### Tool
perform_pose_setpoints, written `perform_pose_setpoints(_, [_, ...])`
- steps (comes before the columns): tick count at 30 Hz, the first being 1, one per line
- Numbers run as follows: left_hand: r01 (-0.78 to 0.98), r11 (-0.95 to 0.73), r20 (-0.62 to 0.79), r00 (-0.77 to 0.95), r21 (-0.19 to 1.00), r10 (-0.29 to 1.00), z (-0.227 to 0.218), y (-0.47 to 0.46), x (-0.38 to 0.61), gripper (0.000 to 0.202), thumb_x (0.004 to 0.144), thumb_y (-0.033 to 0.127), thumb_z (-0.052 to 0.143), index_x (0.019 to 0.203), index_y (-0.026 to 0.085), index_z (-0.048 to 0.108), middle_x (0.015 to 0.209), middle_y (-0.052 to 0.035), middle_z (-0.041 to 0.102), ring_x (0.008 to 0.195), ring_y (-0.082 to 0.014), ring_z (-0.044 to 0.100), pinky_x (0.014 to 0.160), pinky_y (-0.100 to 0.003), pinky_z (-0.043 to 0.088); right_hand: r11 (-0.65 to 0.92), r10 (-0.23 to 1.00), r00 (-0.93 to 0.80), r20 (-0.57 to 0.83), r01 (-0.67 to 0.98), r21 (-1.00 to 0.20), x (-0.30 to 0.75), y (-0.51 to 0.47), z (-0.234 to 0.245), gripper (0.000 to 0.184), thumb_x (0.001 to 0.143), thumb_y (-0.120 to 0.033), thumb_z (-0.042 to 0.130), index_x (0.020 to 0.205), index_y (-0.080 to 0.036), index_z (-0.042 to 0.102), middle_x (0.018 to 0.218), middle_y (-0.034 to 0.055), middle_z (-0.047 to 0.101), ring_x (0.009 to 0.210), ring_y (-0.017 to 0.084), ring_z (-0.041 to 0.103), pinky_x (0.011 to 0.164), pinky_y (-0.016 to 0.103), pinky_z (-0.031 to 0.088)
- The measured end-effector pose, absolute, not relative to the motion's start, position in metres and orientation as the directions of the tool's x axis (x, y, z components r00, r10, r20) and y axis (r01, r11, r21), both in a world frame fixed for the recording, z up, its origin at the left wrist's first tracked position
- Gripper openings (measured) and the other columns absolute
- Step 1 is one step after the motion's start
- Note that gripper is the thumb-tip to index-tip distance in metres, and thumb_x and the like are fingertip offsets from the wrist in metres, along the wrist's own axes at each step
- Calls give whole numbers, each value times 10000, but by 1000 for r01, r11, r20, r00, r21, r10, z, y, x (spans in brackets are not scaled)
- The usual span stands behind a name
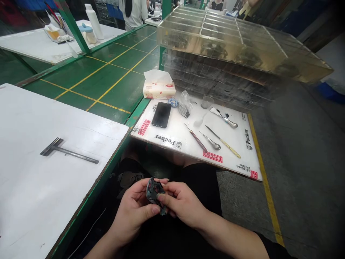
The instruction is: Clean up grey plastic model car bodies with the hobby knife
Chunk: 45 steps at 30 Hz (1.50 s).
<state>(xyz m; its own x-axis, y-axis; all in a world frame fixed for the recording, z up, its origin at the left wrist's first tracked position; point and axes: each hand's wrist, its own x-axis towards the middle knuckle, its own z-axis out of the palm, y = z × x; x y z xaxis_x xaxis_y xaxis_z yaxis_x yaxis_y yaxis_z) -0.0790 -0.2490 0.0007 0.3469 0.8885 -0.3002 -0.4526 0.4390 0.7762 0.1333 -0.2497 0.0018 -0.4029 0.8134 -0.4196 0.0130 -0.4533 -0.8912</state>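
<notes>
Both hands meet low in the view, over my lap, around a small dark grey metal part (154, 191) with openings in it. My left hand (132, 212) cups it from below with the thumb pressed along its lower edge. My right hand (182, 203) pinches its right side with curled fingers. Just beyond the hands lies a white board (188, 144) printed "Pocher" and "HORNBY", carrying a red-handled pick (196, 138), a metal tool (210, 141), a yellow-handled file (223, 142) and a white-handled tool (223, 117).
A black phone (161, 114), a tissue pack (158, 86), a small clear cup (207, 102) and a plastic bag (185, 104) sit on the board's far side. Stacked clear compartment trays (237, 39) rise behind. A grey T-shaped tool (67, 151) lies on the white table at left.
</notes>
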Motion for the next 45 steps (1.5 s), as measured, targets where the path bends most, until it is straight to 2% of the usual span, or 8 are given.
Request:
perform_pose_setpoints(3, [-563, 387, -284, 264, 730, 922, -1, -247, -85, 622, 802, 423, 1168, 1347, 265, 912, 1313, -150, 933, 1268, -400, 913, 1134, -511, 753, -361, 855, -337, -394, 158, -919, 157, -235, 8, 913, 941, -1020, 782, 1257, -169, 881, 775, 50, 753, 574, 208, 646, 534, 340, 543])
perform_pose_setpoints(6, [-612, 341, -265, 214, 714, 940, 6, -244, -94, 553, 877, 418, 1120, 1365, 273, 906, 1279, -108, 905, 1198, -342, 917, 1111, -472, 758, -192, 977, -11, -213, 391, -900, 196, -208, 14, 745, 1045, -888, 748, 1324, -208, 872, 1011, 121, 814, 875, 289, 755, 864, 461, 668])
perform_pose_setpoints(10, [-620, 345, -255, 232, 704, 939, 15, -245, -98, 528, 916, 399, 1089, 1386, 245, 905, 1298, -111, 850, 1142, -284, 881, 1077, -409, 750, -145, 957, 280, 80, 698, -702, 236, -164, 13, 434, 1147, -509, 653, 1367, -192, 850, 1430, 245, 765, 1411, 448, 653, 1272, 617, 503])
perform_pose_setpoints(18, [-637, 368, -246, 276, 677, 929, 15, -246, -87, 529, 968, 459, 1051, 1419, 225, 906, 1335, -130, 836, 1134, -238, 844, 1042, -332, 716, -215, 949, 291, 124, 881, -422, 244, -127, 6, 191, 1094, -310, 666, 1049, -193, 810, 1193, 198, 804, 1132, 387, 758, 983, 488, 568])
perform_pose_setpoints(24, [-667, 367, -195, 321, 648, 927, 17, -246, -82, 558, 940, 426, 1086, 1427, 210, 917, 1278, -134, 874, 1103, -222, 860, 1055, -320, 703, -54, 967, 167, 190, 870, -490, 240, -174, 38, 231, 1111, -465, 706, 1092, -250, 786, 1088, 104, 851, 1008, 332, 828, 862, 431, 623])
perform_pose_setpoints(27, [-694, 367, -182, 327, 619, 927, 16, -242, -80, 550, 966, 436, 1068, 1440, 203, 916, 1268, -134, 875, 1086, -217, 866, 1025, -315, 713, 160, 954, 30, 297, 788, -595, 229, -212, 57, 234, 1170, -522, 749, 1215, -298, 799, 1026, 22, 885, 863, 266, 863, 736, 364, 644])
perform_pose_setpoints(32, [-717, 393, -181, 357, 576, 916, 19, -232, -74, 584, 986, 490, 1047, 1446, 161, 904, 1236, -142, 862, 1023, -212, 861, 921, -296, 728, 444, 876, -204, 436, 694, -567, 210, -243, 77, 202, 1243, -310, 716, 1432, -317, 788, 1279, 2, 916, 1091, 208, 918, 991, 285, 729])
perform_pose_setpoints(45, [-741, 440, -126, 441, 507, 889, 22, -234, -70, 504, 1054, 427, 987, 1507, 255, 846, 1213, -117, 926, 1032, -246, 930, 877, -313, 764, 549, 835, -390, 388, 537, -640, 212, -243, 78, 300, 1210, -155, 735, 1477, -278, 791, 1303, 2, 907, 1071, 125, 891, 1000, 165, 690])
